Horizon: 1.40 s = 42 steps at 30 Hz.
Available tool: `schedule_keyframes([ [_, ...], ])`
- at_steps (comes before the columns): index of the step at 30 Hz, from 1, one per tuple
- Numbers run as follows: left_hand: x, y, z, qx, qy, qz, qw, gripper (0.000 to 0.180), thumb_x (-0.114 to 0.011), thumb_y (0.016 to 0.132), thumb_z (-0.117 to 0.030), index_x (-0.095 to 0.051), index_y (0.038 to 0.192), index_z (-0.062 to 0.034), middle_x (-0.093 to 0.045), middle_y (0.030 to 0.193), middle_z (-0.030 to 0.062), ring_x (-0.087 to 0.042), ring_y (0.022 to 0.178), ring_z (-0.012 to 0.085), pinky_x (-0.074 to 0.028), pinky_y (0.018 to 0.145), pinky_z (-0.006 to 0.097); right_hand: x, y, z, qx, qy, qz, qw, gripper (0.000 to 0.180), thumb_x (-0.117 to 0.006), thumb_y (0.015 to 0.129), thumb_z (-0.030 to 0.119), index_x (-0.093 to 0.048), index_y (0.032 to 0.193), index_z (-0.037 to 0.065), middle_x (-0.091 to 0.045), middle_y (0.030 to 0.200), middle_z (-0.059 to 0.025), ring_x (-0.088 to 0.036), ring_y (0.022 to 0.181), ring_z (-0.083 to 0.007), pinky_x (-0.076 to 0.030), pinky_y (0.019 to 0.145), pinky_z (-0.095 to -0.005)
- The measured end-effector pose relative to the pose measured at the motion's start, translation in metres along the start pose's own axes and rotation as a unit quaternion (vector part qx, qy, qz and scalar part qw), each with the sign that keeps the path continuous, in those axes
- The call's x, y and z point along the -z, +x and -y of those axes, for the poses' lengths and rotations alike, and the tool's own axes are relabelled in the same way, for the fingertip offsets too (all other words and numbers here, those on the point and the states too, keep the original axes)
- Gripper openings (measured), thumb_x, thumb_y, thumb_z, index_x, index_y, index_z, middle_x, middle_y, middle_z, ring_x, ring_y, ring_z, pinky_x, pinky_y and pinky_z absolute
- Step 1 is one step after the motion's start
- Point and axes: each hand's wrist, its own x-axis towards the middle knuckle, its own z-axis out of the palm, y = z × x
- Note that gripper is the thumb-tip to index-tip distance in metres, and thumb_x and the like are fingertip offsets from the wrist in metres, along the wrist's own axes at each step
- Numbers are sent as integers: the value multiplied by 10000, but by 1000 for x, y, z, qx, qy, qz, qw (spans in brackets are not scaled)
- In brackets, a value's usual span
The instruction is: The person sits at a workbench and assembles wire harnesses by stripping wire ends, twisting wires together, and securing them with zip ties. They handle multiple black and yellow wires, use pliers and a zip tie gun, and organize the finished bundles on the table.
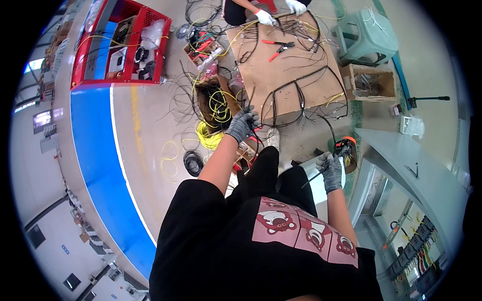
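Note:
My left hand (243,124), in a grey glove, is closed around a thin black cable near the close edge of a brown board. My right hand (330,171), gloved alike, is closed on another stretch of black cable (332,131). One end of it rises in a curve above the fist, and another points down to the left. I cannot tell whether both hands hold the same cable. Between and beyond them, a black wire harness (300,96) lies in a loop on the board (273,65). Red-handled cutters (279,48) rest farther back on it.
Across the board, a co-worker's white-gloved hand (266,18) is at more black wiring. Cardboard boxes of wire (213,103) and a yellow coil (207,136) lie left. A green stool (369,37), a wooden crate (371,83) and an open grey cabinet (416,165) stand right.

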Motion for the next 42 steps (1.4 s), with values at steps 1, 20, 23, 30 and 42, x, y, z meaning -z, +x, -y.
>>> schedule_keyframes([
  [1, 2, 8, -4, -4, -1, 2, 1000, 211, -546, 837, -5, -561, 1037, -70, -562, 885, 54, -566, 784, 205, -509, 668, 316, 1, -3, 6, 15, -1, 18, 1000, 189, -504, 930, 220, -522, 1008, 49, -599, 843, -97, -604, 670, -176, -520, 567, -294],
  [20, 66, 31, 19, -138, 111, -407, 896, 175, -486, 886, -17, -449, 1039, -95, -551, 732, 53, -487, 504, 140, -398, 419, 265, 11, 155, 90, -162, -310, 162, 923, 239, -512, 923, 250, -548, 986, 23, -587, 671, -52, -538, 470, -120, -428, 402, -236],
  [23, 83, 44, 35, -123, 138, -467, 865, 172, -485, 894, -34, -452, 1052, -92, -578, 732, 55, -509, 500, 133, -402, 405, 247, 30, 173, 101, -130, -334, 139, 923, 238, -501, 928, 266, -560, 966, 38, -563, 627, -20, -501, 437, -89, -389, 373, -215],
  [30, 123, 82, 53, -141, 80, -461, 873, 356, -449, 847, -18, -421, 1188, -118, -556, 674, 38, -459, 456, 114, -379, 391, 244, 60, 164, 93, -176, -378, 96, 904, 235, -513, 922, 295, -563, 922, 65, -540, 595, 3, -450, 407, -81, -349, 351, -214],
  [42, 175, 164, -86, -221, 63, -382, 895, 246, -488, 802, 14, -514, 1045, -15, -567, 740, 47, -509, 586, 139, -437, 541, 258, -9, 123, -15, -251, -459, 131, 842, 183, -468, 927, 184, -574, 901, 38, -550, 596, -24, -436, 419, -68, -331, 375, -202],
])
